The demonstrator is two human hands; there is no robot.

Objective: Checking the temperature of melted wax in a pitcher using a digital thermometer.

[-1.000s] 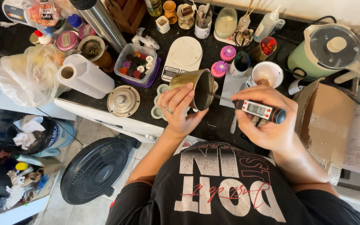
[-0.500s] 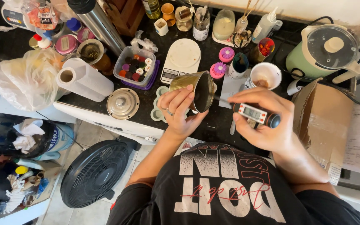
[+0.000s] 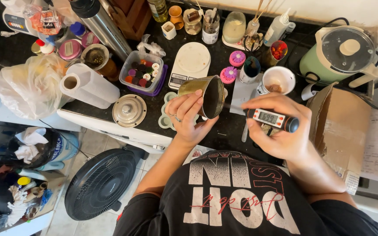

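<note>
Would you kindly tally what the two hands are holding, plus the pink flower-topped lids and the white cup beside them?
Metal can, in the left hand: 1
Digital probe thermometer, in the right hand: 1
Pink flower-topped lids: 2
White cup: 1
Total: 5

Two hands (image 3: pixel 189 116), one tilted metal can (image 3: pixel 204 94), one digital thermometer (image 3: pixel 273 119), two pink flower-topped lids (image 3: pixel 239 56), one kitchen scale (image 3: pixel 190 63).
</note>
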